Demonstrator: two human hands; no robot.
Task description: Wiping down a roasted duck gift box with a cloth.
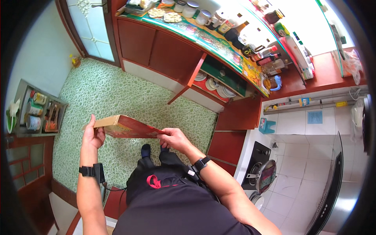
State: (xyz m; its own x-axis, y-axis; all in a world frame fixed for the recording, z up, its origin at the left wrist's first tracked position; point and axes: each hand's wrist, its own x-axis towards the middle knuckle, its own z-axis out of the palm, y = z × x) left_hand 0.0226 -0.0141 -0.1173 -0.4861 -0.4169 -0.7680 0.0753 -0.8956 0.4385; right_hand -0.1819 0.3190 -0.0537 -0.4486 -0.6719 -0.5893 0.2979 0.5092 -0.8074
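Note:
A flat red printed box (132,127) with a tan side spans the space between my hands, above the green pebble-patterned floor (111,88). It looks like cardboard. At its tan end my left hand (94,135) holds it, thumb up along the edge and fingers curled beneath. My right hand (174,139) pinches the narrow red corner at the other end. The box is tilted, and what is inside it, if anything, cannot be seen. Beyond my hands, a low cupboard stands open with stacked white plates (226,91) on its red-lined shelf.
One red-brown cupboard door (194,73) juts over the floor; another open door (239,114) is at the right. Jars (191,9) and bottles line the counter above. A stove (257,158) with a lidded pan is at right, a rack (41,111) of cans at left.

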